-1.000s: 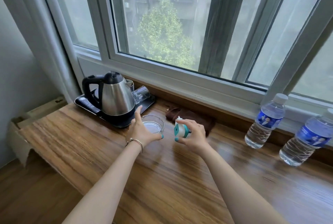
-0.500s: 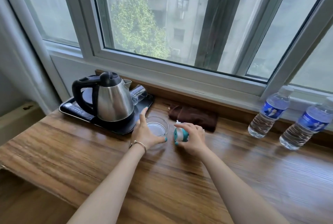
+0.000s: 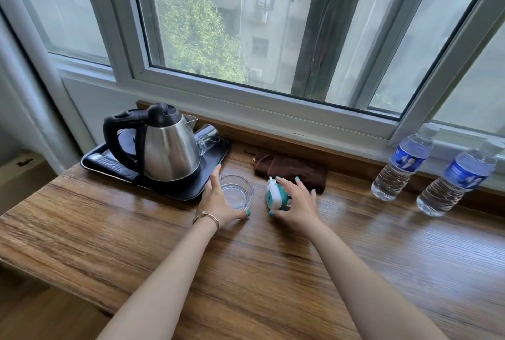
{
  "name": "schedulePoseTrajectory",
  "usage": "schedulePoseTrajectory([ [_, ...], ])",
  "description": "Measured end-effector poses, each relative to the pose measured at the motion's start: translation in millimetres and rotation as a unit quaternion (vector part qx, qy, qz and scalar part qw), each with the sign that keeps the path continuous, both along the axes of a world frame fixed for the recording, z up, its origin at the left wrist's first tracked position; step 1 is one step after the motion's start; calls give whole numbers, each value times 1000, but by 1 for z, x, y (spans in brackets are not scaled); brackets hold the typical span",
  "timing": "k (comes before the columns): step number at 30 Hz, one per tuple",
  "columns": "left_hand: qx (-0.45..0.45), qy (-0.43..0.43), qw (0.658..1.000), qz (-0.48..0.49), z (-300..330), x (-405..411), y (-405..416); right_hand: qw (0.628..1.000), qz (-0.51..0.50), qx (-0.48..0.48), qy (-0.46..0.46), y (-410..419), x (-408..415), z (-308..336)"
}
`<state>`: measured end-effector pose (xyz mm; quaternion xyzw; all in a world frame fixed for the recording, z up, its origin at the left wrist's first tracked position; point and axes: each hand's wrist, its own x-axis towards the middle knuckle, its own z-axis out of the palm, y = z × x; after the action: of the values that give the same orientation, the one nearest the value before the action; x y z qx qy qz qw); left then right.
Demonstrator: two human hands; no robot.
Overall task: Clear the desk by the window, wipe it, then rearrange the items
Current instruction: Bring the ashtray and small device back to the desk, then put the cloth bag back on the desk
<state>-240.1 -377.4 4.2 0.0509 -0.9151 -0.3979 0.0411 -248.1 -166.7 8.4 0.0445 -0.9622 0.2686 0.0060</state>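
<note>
1. Wooden desk runs under the window, seen from above by the head camera.
2. Left hand is around the near-left side of a clear glass ashtray: thumb at the near rim, index finger up along the left side toward the tray. Fingers are spread in a loose cup against the glass; ashtray sits flat on the desk.
3. Right hand holds a small teal-and-white gadget, thumb under its near edge, index finger over the top. Other fingers are fanned out to the right, not wrapped. Gadget is tilted, low over the desk; can't tell if it touches the wood.
4. Ashtray and gadget are just beside each other, with a narrow gap between.
5. Black tray is at the back left, its right corner just beside the ashtray. On it: steel kettle with black handle, a drinking glass lying on its side behind the kettle, and a dark remote at the left edge.
6. Brown cloth, folded, lies against the sill behind the right hand.
7. Two water bottles stand upright at the back right, near each other, well apart from the hands.
</note>
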Motion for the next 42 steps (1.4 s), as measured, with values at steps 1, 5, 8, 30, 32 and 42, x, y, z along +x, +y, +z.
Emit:
schedulePoseTrajectory([
  [1, -8, -4, 1000, -3, 0, 0, 0, 1000, -2, 4, 2, 1, 0, -1],
  [5, -63, -4, 998, 11, 1, 4, 6, 1000, -8, 11, 14, 6, 3, 2],
  [8, -138, 40, 990, 3, 2, 6, 14, 1000, -7, 21, 16, 14, 6, 1],
  [30, -145, 72, 963, -214, 28, 34, 163, 993, -114, -12, -3, 140, 72, 7],
  [32, -134, 53, 953, -268, 29, 43, 197, 990, -136, -11, -15, 167, 86, 7],
  [42, -221, 27, 875, -429, 42, 112, 374, 965, -254, 4, -59, 313, 196, 15],
])
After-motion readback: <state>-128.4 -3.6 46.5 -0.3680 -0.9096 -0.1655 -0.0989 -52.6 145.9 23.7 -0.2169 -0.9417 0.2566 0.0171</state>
